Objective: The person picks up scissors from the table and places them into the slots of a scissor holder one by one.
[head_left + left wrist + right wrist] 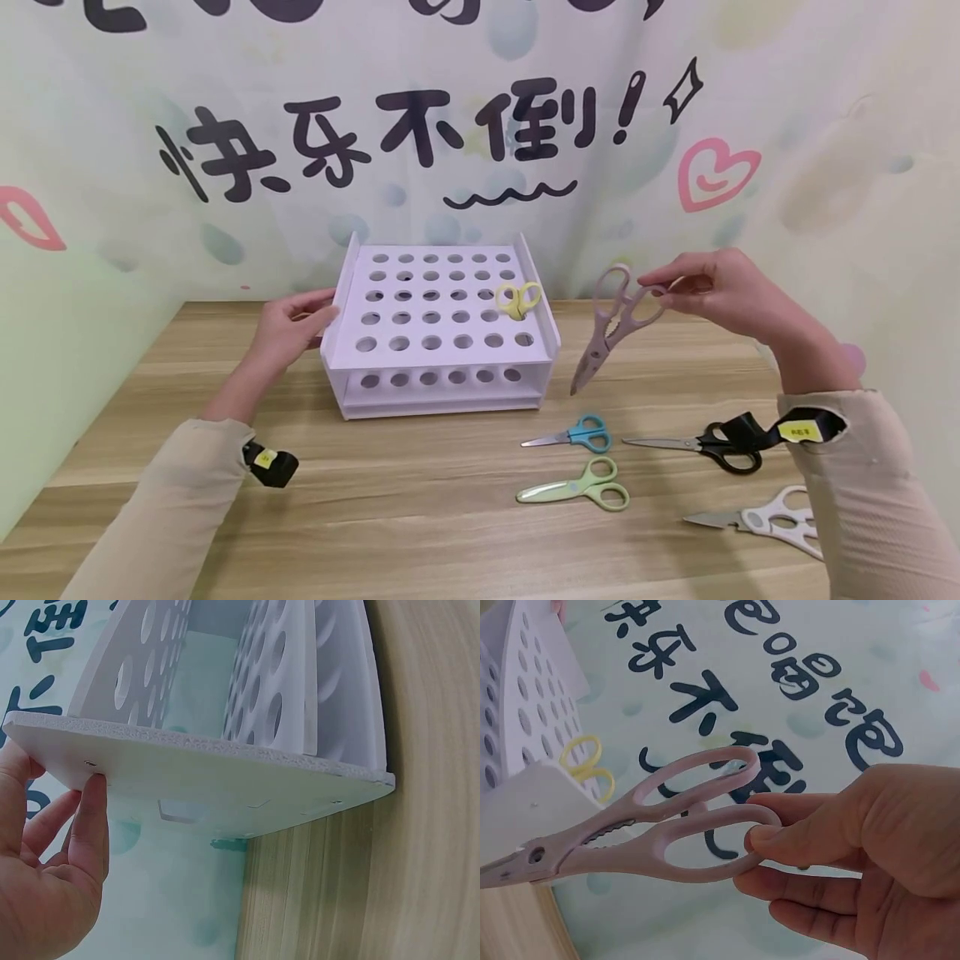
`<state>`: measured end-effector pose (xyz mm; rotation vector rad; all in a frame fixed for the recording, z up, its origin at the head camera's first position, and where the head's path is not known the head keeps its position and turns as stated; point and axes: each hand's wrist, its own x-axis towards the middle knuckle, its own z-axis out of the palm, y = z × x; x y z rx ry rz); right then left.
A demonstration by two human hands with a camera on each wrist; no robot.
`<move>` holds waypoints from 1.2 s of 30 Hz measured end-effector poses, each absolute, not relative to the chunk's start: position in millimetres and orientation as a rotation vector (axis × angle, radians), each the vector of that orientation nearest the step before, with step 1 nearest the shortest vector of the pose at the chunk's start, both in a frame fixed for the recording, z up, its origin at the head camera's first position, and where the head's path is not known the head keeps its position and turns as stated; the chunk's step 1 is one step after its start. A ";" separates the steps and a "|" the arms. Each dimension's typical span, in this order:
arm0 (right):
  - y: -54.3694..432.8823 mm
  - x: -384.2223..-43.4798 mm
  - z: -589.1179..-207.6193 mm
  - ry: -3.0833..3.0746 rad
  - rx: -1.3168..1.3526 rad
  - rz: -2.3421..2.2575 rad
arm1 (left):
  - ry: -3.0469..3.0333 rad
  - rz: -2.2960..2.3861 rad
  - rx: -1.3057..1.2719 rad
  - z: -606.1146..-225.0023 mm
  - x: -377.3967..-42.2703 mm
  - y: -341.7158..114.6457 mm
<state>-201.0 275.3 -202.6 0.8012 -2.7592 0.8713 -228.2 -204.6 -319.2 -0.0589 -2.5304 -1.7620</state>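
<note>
Right hand pinches pink scissors by one handle loop, just right of the rack, blades slanting down-left; left hand, fingers loosely extended, touches rack's left side

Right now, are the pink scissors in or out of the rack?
Out: the right hand holds the pink scissors in the air, apart from the rack.

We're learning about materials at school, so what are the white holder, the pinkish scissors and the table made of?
The white holder looks like matte foam board, maybe plastic: its edge is rough and grainy. The pinkish scissors seem to have smooth plastic handles, evenly coloured; the grey teeth between them look like metal. The table has streaky wood-like grain, maybe printed.
</note>
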 end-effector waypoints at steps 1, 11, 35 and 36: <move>272.9 -200.5 -200.4 -2.746 0.842 0.857 | -2.530 -1.764 -0.056 -319.1 -228.1 -204.4; 244.7 -194.3 -179.5 -2.640 1.115 0.660 | -2.515 -1.786 -0.043 -321.1 -227.0 -205.3; 186.1 -207.0 -142.4 -2.617 1.246 0.782 | -2.512 -1.780 -0.071 -321.8 -228.8 -205.5; 183.2 -207.7 -140.8 -2.620 1.240 0.792 | -2.510 -1.780 -0.073 -322.0 -228.7 -205.7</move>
